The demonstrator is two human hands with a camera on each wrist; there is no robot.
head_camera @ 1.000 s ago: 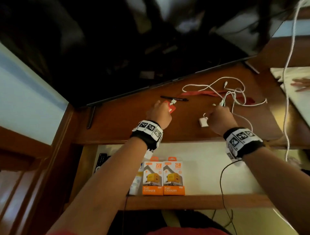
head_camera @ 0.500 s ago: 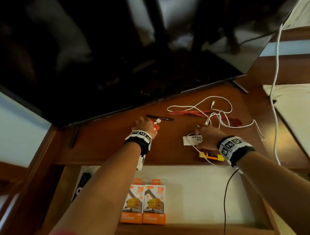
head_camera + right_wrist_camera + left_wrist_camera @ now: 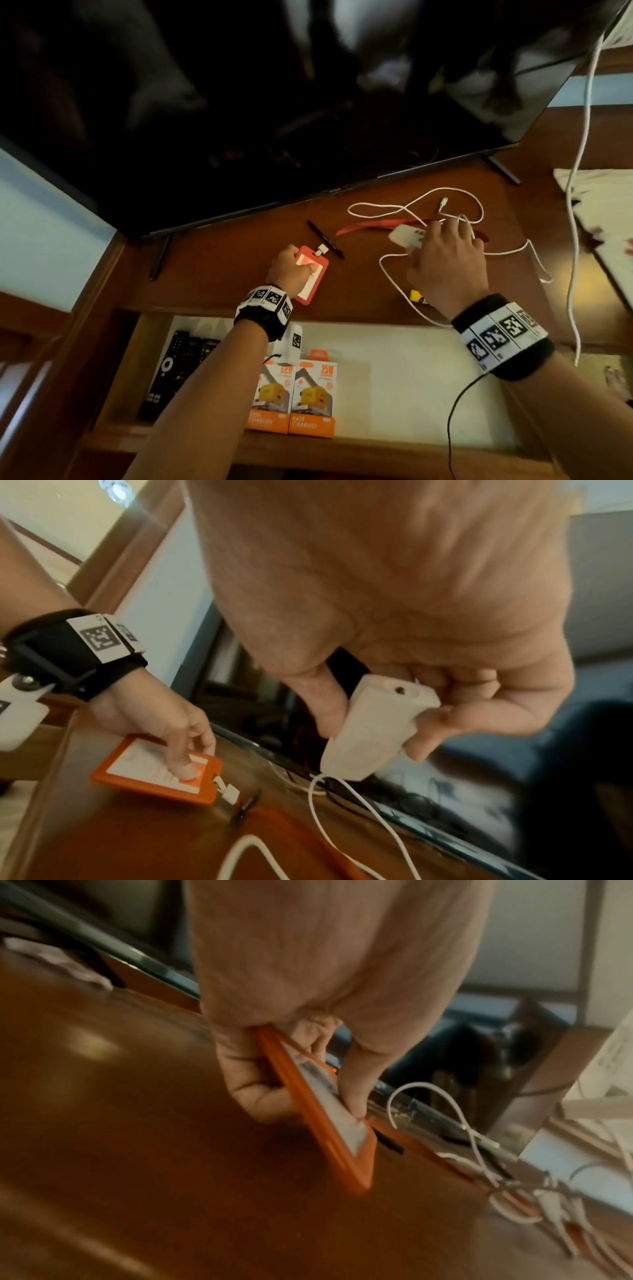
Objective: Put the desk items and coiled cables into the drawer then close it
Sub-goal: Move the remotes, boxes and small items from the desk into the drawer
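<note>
My left hand [image 3: 298, 269] pinches an orange card holder [image 3: 313, 274] on the wooden desk [image 3: 222, 274], thumb on its clear face, one edge tilted up; the holder [image 3: 329, 1123] shows the same grip in the left wrist view. A red lanyard [image 3: 373, 226] runs from it under a black pen [image 3: 325, 240]. My right hand [image 3: 442, 246] grips a white charger adapter [image 3: 406, 236], held off the desk in the right wrist view [image 3: 373, 723]. Its white cable [image 3: 445, 202] lies in loose loops behind and beside that hand. The open drawer [image 3: 411, 377] is below the desk edge.
Two orange charger boxes [image 3: 294, 394] and black remotes [image 3: 178, 363] lie in the drawer's left half. A small yellow item [image 3: 419, 297] sits by my right wrist. A large dark TV [image 3: 274, 102] stands behind. Another white cable [image 3: 579, 205] hangs at the right.
My right hand has closed on the white adapter and lifted it away from me toward the cable loops. My left hand has drawn the card holder toward the desk's front edge.
</note>
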